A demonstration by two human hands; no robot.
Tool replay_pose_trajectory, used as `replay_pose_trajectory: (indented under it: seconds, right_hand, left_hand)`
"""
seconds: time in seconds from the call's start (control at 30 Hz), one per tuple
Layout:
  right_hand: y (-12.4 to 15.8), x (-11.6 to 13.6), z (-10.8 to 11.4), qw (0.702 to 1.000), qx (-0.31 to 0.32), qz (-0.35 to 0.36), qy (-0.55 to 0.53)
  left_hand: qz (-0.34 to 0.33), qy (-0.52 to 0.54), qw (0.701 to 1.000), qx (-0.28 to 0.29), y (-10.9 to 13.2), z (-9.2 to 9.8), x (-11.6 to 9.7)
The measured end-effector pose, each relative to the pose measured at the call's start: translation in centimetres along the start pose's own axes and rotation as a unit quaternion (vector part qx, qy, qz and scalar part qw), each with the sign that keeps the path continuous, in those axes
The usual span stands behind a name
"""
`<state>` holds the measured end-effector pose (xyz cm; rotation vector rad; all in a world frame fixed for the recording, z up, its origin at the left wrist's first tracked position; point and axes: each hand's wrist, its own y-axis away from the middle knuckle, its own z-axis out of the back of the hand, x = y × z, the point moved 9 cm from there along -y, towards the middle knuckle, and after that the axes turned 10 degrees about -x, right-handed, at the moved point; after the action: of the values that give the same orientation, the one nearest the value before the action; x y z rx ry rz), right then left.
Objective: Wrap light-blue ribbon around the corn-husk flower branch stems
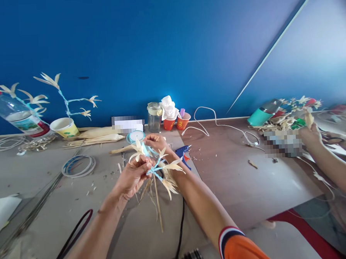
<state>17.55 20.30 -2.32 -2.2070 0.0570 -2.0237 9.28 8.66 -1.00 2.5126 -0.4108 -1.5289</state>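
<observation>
My left hand [136, 174] pinches the stem of a branch of cream, dried-husk flowers [172, 166] wrapped in light-blue tape. Several pointed blooms spread from it to the right, and one shows above the fingers. Just beyond, my right hand [156, 142] has its fingers closed on a light-blue tape strip [145, 149]; its far end is hidden by the fingers. A round white-and-blue tape roll [136, 136] lies behind the hands. A blue glue gun [183, 155] lies on the table to the right of my right wrist.
At the left, a yellow paper cup [64, 128] holds a finished-looking flower branch, beside a tilted plastic bottle [23, 118]. Coiled wire [78, 166] and husks [99, 137] lie nearby. A glass jar [154, 118] and red cups [169, 124] line the wall. A co-worker's hands [311, 135] work at the right.
</observation>
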Motion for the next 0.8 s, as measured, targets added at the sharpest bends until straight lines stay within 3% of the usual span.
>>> replay_pose_trajectory:
  seconds: [0.17, 0.3, 0.4, 0.53, 0.67, 0.73, 0.8]
  right_hand:
    - [-0.1, 0.6, 0.6, 0.999, -0.027, 0.028, 0.013]
    - [-0.5, 3.5, 5.7, 0.988, -0.145, 0.051, -0.032]
    - [0.7, 7.5, 8.1, 0.980, -0.170, 0.088, -0.048]
    - [4.7, 12.7, 7.1, 0.982, -0.144, 0.117, 0.036]
    - [10.4, 14.9, 6.4, 0.978, -0.175, 0.110, 0.006]
    - [12.6, 13.7, 4.8, 0.992, -0.113, 0.050, -0.011]
    - [14.5, 10.8, 1.7, 0.998, 0.020, -0.051, 0.020]
  left_hand:
    - [-0.039, -0.017, 0.999, -0.009, -0.1, 0.3, -0.4]
    - [-0.085, -0.001, 0.994, -0.072, -0.9, 2.0, -1.4]
    - [-0.103, 0.009, 0.989, -0.102, -1.3, 3.0, -2.0]
    - [-0.150, 0.005, 0.981, -0.121, -1.2, 3.4, -2.8]
    - [-0.229, 0.007, 0.963, -0.143, -0.6, 3.7, -4.2]
    - [-0.255, 0.006, 0.955, -0.151, -0.4, 3.9, -4.6]
    - [-0.278, -0.006, 0.947, -0.162, -0.1, 4.0, -4.9]
